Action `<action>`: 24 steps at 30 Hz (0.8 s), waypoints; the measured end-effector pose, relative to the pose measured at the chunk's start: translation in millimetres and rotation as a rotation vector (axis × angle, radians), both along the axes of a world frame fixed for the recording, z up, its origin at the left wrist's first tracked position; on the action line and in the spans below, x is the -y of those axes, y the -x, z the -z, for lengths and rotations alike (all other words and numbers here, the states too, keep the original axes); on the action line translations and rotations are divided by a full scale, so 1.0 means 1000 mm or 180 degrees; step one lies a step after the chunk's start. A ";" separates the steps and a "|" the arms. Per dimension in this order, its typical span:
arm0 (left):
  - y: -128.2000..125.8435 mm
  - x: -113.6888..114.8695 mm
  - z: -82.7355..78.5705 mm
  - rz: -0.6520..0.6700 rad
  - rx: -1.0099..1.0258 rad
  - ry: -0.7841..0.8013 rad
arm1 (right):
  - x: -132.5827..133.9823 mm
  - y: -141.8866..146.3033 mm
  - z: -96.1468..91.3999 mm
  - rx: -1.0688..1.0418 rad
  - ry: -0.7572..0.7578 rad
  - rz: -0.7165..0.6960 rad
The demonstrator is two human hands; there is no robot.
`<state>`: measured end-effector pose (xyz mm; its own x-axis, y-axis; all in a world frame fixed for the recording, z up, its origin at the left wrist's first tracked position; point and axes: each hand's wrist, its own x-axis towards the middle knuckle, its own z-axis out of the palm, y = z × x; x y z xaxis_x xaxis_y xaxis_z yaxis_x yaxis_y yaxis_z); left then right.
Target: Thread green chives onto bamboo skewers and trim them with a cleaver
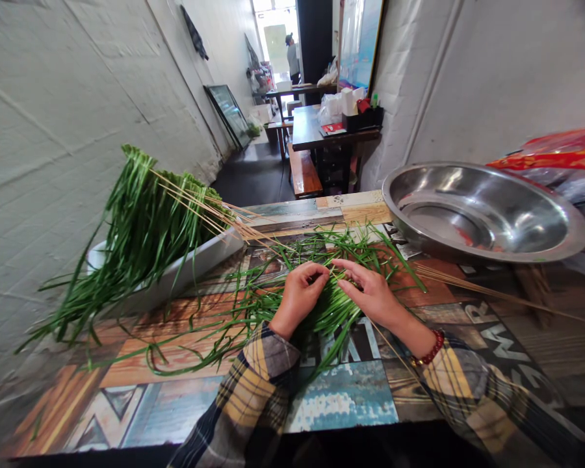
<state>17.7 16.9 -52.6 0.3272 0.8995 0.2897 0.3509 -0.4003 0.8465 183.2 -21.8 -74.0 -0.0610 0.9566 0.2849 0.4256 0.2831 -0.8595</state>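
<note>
Over a loose pile of garlic chives [338,305] my two hands meet, fingertips close together. My left hand [302,296] is closed in a pinch; what sits between its thumb and forefinger is too small to make out. A thin bamboo skewer [390,344] runs from under my right hand [370,296] down toward the wrist, and that hand's fingers are curled on it. On the left, skewered chives [156,208] hang in a dense row over a white tray [195,266], their leaves trailing onto the table. The bare skewer ends [214,211] stick out to the right.
A steel basin [487,214] stands at the right, with loose bamboo skewers [468,283] below it. Red and clear plastic packaging [560,156] lies behind. The patterned tabletop [341,396] ends near my body. Farther off are a dark table [312,133], a bench [305,172] and a person [292,58].
</note>
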 end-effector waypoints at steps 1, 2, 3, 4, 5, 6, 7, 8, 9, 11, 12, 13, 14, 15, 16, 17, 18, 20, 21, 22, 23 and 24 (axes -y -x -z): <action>0.000 0.000 0.001 0.0025 -0.0011 -0.0010 | 0.000 0.000 0.001 -0.0008 0.0006 0.0008; 0.000 0.000 0.001 0.0050 -0.0026 -0.0017 | -0.001 0.000 0.001 -0.0015 0.0021 0.0024; 0.000 0.000 0.001 0.0076 -0.0047 -0.0024 | -0.001 0.000 0.001 -0.0030 0.0034 0.0039; 0.000 0.000 0.001 0.0106 -0.0070 -0.0029 | -0.001 0.000 0.002 -0.0053 0.0043 0.0045; 0.000 0.001 0.000 0.0139 -0.0096 -0.0034 | -0.001 0.000 0.001 -0.0075 0.0045 0.0045; 0.000 0.001 0.000 0.0180 -0.0125 -0.0040 | -0.001 0.000 0.001 -0.0083 0.0048 0.0046; 0.000 0.002 -0.001 0.0230 -0.0158 -0.0044 | -0.001 0.001 0.001 -0.0078 0.0049 0.0057; 0.000 0.002 -0.002 0.0292 -0.0191 -0.0045 | 0.000 0.001 0.001 -0.0068 0.0055 0.0069; 0.001 0.002 -0.003 0.0363 -0.0229 -0.0043 | 0.000 0.000 0.000 -0.0061 0.0066 0.0076; 0.002 0.000 -0.004 0.0445 -0.0296 -0.0050 | -0.001 0.000 0.001 -0.0070 0.0109 0.0078; 0.004 -0.002 -0.003 0.0417 -0.0324 -0.0074 | -0.001 0.000 0.001 -0.0077 0.0124 0.0075; 0.005 -0.004 -0.002 0.0334 -0.0352 -0.0119 | -0.002 -0.001 0.002 -0.0073 0.0137 0.0080; 0.007 -0.006 0.000 0.0208 -0.0390 -0.0184 | -0.002 -0.001 0.003 -0.0043 0.0153 0.0093; 0.009 -0.009 0.003 0.0062 -0.0445 -0.0269 | -0.003 -0.002 0.004 0.0001 0.0164 0.0113; 0.010 -0.012 0.005 -0.0077 -0.0523 -0.0378 | -0.004 -0.002 0.005 0.0048 0.0171 0.0133; 0.012 -0.014 0.008 -0.0187 -0.0640 -0.0504 | -0.004 -0.003 0.006 0.0090 0.0179 0.0150; 0.013 -0.015 0.010 -0.0267 -0.0794 -0.0640 | -0.005 -0.003 0.007 0.0121 0.0188 0.0161; 0.015 -0.017 0.013 -0.0349 -0.1204 -0.0879 | -0.005 -0.003 0.008 0.0144 0.0193 0.0181; 0.015 -0.016 0.013 -0.0368 -0.1444 -0.0945 | -0.005 -0.003 0.008 0.0151 0.0186 0.0192; 0.016 -0.015 0.013 -0.0387 -0.1683 -0.0968 | -0.005 -0.002 0.007 0.0163 0.0171 0.0202; 0.016 -0.014 0.012 -0.0406 -0.1895 -0.0967 | -0.005 -0.002 0.007 0.0175 0.0149 0.0209; 0.015 -0.013 0.011 -0.0429 -0.2070 -0.0963 | -0.005 -0.002 0.006 0.0189 0.0128 0.0212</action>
<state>2.2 29.7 -64.0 0.4098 0.8554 0.3167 0.8080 -0.5015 0.3091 185.4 -17.0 -80.3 -0.0125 0.9697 0.2438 0.4928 0.2181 -0.8424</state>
